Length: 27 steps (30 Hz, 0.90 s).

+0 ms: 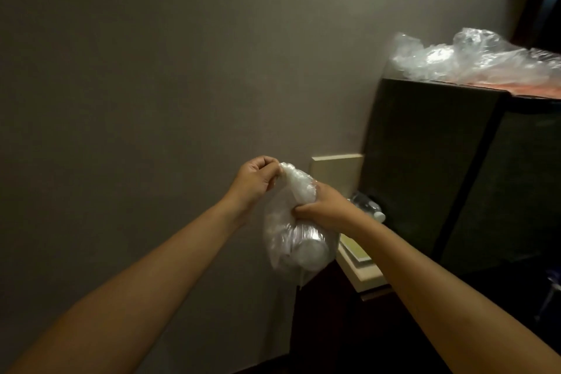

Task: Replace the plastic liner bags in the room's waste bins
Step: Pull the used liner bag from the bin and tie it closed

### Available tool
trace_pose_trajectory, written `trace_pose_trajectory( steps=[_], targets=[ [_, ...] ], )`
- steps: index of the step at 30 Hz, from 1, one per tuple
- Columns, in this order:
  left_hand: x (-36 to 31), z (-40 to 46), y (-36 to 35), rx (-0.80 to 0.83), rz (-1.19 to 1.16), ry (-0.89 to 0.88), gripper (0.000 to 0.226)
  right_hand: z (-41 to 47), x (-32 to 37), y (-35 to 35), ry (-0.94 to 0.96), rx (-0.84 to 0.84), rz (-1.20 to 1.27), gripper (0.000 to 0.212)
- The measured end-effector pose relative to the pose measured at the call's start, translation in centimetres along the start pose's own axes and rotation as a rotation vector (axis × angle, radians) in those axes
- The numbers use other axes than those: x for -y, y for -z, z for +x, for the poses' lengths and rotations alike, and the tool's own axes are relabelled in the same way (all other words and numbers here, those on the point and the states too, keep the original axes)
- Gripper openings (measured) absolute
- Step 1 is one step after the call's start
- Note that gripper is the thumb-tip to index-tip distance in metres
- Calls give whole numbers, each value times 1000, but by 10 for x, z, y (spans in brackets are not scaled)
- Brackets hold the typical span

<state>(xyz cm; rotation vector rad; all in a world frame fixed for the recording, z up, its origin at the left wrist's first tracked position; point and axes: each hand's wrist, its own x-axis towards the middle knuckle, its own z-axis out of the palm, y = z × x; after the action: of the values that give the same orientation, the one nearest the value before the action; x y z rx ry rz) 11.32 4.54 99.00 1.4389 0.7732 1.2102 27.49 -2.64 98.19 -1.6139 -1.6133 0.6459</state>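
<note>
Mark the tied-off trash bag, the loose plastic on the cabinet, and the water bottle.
filled trash bag (299, 244), head view, bulging lower body.
loose plastic liner (473, 59), head view, crumpled middle.
water bottle (368, 206), head view, clear body near the cap.

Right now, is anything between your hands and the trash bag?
No. The left hand pinches the top of the full bag, and the right hand grips its neck just below. No waste bin shows, so the way there cannot be judged.

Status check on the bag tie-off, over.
Left hand pinches the twisted neck of the used liner bag. Right hand grips it lower down. Bag hangs full, not yet knotted. Loose clear plastic on the cabinet; nothing blocking.
</note>
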Motion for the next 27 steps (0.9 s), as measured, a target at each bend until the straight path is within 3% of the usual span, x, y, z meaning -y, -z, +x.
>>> trace_pose_trajectory(
  steps=[5,8,13,18,22,27],
  targets=[
    [15,-4,-73,132,-76,87,18,-35,-46,51,-144,25,34,50],
    [25,-8,-110,235,-93,162,16,-62,-68,78,-211,58,160,38],
    [27,-13,-158,395,-101,198,11,-95,-94,109,-302,-46,204,43],
    [42,-15,-196,592,-48,226,7,-115,-118,124,-329,-190,125,19],
    [65,-19,-227,685,-100,275,10,-137,-135,136,-397,-243,58,16],
    [102,-39,-274,849,-49,301,43,-172,-164,160,-558,-374,4,17]
  ],
)
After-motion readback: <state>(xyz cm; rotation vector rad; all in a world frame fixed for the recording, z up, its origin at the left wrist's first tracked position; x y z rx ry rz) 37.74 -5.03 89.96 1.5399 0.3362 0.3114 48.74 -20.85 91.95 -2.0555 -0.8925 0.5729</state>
